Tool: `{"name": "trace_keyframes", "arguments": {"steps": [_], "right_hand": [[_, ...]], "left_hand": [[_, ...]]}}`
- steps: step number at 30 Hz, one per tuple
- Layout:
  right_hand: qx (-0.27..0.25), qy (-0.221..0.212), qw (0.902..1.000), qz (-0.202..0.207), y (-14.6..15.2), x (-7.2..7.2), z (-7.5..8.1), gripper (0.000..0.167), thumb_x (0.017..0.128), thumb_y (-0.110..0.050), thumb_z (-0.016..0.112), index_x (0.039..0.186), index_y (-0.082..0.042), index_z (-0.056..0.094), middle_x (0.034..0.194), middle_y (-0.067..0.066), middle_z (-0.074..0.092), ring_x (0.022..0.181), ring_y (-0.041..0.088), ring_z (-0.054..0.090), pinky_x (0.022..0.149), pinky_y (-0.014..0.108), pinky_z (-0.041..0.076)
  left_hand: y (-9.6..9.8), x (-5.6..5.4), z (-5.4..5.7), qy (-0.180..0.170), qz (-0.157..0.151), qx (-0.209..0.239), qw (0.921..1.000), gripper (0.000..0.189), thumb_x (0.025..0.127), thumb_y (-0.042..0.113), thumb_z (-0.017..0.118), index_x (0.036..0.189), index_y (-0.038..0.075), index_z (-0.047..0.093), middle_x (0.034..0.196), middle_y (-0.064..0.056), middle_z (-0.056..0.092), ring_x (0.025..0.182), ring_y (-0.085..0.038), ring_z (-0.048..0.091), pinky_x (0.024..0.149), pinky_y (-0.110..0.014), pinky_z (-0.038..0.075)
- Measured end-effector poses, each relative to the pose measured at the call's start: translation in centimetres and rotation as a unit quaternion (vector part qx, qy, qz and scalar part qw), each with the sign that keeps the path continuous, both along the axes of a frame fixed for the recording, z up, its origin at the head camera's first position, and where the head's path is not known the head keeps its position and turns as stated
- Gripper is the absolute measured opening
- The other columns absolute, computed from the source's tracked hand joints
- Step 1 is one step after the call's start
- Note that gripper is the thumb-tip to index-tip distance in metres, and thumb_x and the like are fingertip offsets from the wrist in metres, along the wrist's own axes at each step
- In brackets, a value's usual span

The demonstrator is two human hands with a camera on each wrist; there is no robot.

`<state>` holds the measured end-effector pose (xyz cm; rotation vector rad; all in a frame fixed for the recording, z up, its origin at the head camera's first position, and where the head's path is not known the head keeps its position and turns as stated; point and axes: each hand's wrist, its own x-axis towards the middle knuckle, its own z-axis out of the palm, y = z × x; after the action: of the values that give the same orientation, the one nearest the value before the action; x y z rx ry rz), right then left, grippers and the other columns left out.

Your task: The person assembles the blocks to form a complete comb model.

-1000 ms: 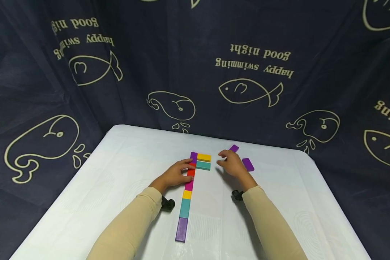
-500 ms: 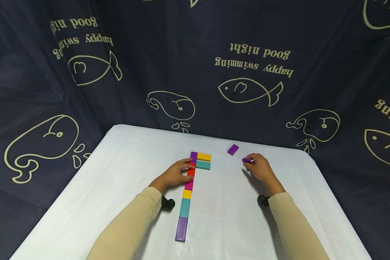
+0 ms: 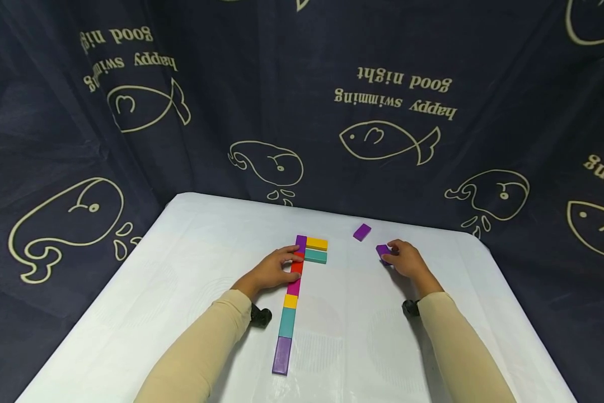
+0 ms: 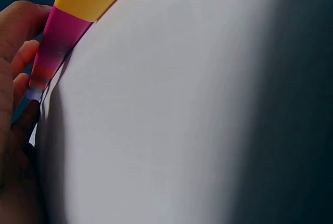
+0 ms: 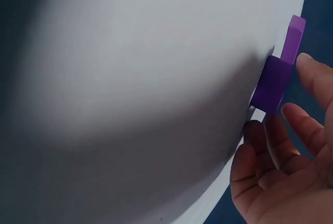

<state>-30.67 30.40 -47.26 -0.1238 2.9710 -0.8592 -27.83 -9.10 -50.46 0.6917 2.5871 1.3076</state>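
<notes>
A long row of coloured blocks runs down the table in the head view: a purple block (image 3: 300, 241), a red block (image 3: 296, 267), a magenta block (image 3: 293, 287), a yellow block (image 3: 290, 301), a teal block (image 3: 287, 322) and a purple end block (image 3: 281, 355). Across its upper part rests my left hand (image 3: 270, 270), fingers over the red and magenta pieces. To the right, my right hand (image 3: 408, 259) is at a loose purple block (image 3: 382, 252). In the right wrist view, thumb and fingers spread beside that loose purple block (image 5: 271, 84), not closed round it.
A second yellow block (image 3: 317, 243) and a second teal block (image 3: 315, 256) stick out rightward from the row's top, a gap between them. Another purple block (image 3: 362, 232) lies near the far edge of the white table (image 3: 221, 224). A dark printed curtain (image 3: 302, 101) hangs behind.
My right hand has moved right, from near the far purple block to the nearer loose one. Its fingers covered more of that block half a second ago. The left hand stays put.
</notes>
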Motion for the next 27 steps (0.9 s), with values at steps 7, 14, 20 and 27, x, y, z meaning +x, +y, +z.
{"name": "trace_keyframes", "arguments": {"steps": [7, 14, 20, 27], "right_hand": [[0.003, -0.037, 0.9992, -0.017, -0.06, -0.13, -0.13, 0.053, 0.095, -0.023, 0.065, 0.133, 0.011, 0.049, 0.124, 0.031, 0.057, 0.109, 0.040, 0.055, 0.098, 0.054, 0.046], [0.001, -0.049, 0.9984, -0.028, -0.15, -0.26, -0.21, 0.051, 0.094, -0.025, 0.066, 0.130, 0.009, 0.051, 0.119, 0.028, 0.059, 0.103, 0.037, 0.056, 0.093, 0.051, 0.049], [-0.006, -0.043, 0.9987, -0.027, -0.08, -0.36, -0.33, 0.049, 0.094, -0.023, 0.067, 0.129, 0.009, 0.053, 0.117, 0.027, 0.060, 0.102, 0.037, 0.057, 0.092, 0.050, 0.049], [-0.020, -0.010, 0.9997, -0.013, -0.13, -0.17, -0.36, 0.043, 0.091, -0.017, 0.068, 0.126, 0.007, 0.057, 0.112, 0.024, 0.063, 0.102, 0.037, 0.058, 0.092, 0.052, 0.047]], "left_hand": [[0.00, -0.18, -0.17, 0.005, -0.001, -0.004, 1.0000, 0.037, 0.086, 0.022, 0.077, 0.122, 0.015, 0.071, 0.154, 0.000, 0.040, 0.143, -0.029, 0.033, 0.117, -0.049, 0.026], [-0.03, -0.10, -0.21, 0.007, 0.000, -0.007, 1.0000, 0.037, 0.086, 0.022, 0.076, 0.122, 0.015, 0.071, 0.154, 0.001, 0.040, 0.143, -0.028, 0.033, 0.117, -0.048, 0.027], [-0.11, 0.09, -0.04, 0.007, -0.002, -0.001, 1.0000, 0.037, 0.085, 0.020, 0.076, 0.121, 0.013, 0.071, 0.154, 0.000, 0.041, 0.142, -0.030, 0.033, 0.117, -0.049, 0.026], [-0.05, 0.06, 0.07, 0.008, -0.004, -0.007, 0.9999, 0.037, 0.086, 0.021, 0.076, 0.122, 0.013, 0.070, 0.155, -0.001, 0.040, 0.143, -0.030, 0.033, 0.117, -0.050, 0.026]]}}
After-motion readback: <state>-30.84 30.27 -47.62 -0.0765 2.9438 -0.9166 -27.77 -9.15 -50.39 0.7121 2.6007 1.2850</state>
